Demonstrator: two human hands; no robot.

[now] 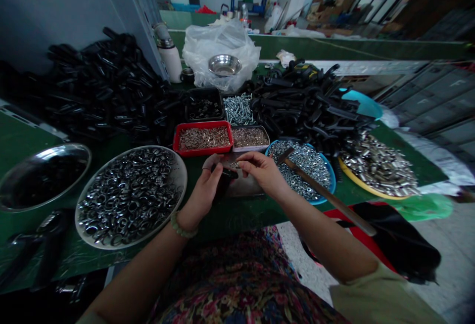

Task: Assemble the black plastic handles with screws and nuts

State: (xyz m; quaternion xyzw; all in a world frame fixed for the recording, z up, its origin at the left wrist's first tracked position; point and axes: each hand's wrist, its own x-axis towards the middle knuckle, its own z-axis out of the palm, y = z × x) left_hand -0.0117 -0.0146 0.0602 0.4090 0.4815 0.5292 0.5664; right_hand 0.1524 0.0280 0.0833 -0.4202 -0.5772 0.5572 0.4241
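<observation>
Close to the middle of the bench, my left hand (203, 189) is closed around a black plastic part (225, 172), most of which the fingers and shadow hide. My right hand (266, 171) pinches a small shiny metal ring (234, 164) right by the end of that part; whether the two touch I cannot tell. Under both hands lies a flat metal plate (247, 188). Just beyond them stand a red tray (202, 153) of copper-coloured pins and a white tray (251, 147) of small brassy pieces.
At left, a round tray (182, 180) holds metal rings beside a steel bowl (83, 165). A hammer (326, 190) lies across a blue tray (330, 165) of small metal pieces. Black parts are heaped on both sides (111, 86). A yellow tray (365, 185) carries metal cylinders.
</observation>
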